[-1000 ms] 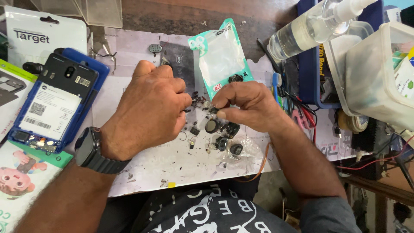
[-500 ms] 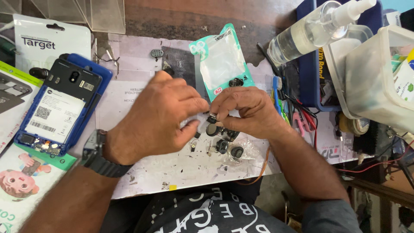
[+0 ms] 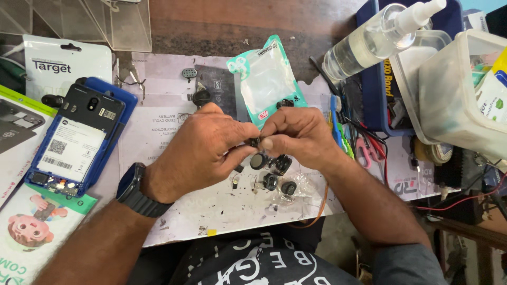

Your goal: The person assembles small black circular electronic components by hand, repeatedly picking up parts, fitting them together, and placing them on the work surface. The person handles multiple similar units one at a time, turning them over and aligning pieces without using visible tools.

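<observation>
Head view: left hand (image 3: 203,153) and right hand (image 3: 296,138) meeting at centre, fingertips of both pinched shut on one tiny black part (image 3: 255,142) held just above the white work mat (image 3: 211,211). Just below, about four small round black parts (image 3: 272,169) loose on the mat. Likely to slip if the pinch loosens, then lost among those lookalikes. One opened phone (image 3: 74,142) at left, one spray bottle (image 3: 377,39) far right.

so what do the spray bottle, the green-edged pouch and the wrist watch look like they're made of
Spray bottle: clear plastic, glossy; the liquid shows through.
Green-edged pouch: thin plastic film, see-through middle with sheen and wrinkles.
Wrist watch on the left wrist: matte black band, probably rubber or silicone; the look leaves it open.
</observation>
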